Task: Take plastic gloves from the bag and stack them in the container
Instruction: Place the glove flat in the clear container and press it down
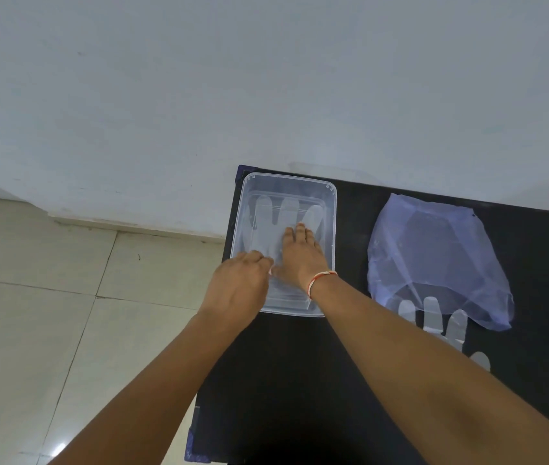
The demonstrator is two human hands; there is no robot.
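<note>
The person is at the stacking step. The right hand (pixel 299 253) lies flat, its grip released, pressing a plastic glove (pixel 284 216) down inside the clear container (pixel 331 209), which sits on the black tabletop (pixel 283 380). The left hand (pixel 239 283) rests on the container's rim at about 8 o'clock, fingers curled; whether its grip pinches the glove's cuff cannot be told. The bag (pixel 434 256) lies at 3 o'clock from the container, well apart, with more gloves (pixel 430 313) poking from its near mouth. The next move likely calls for releasing the flattened glove and reaching right to draw one single glove out.
</note>
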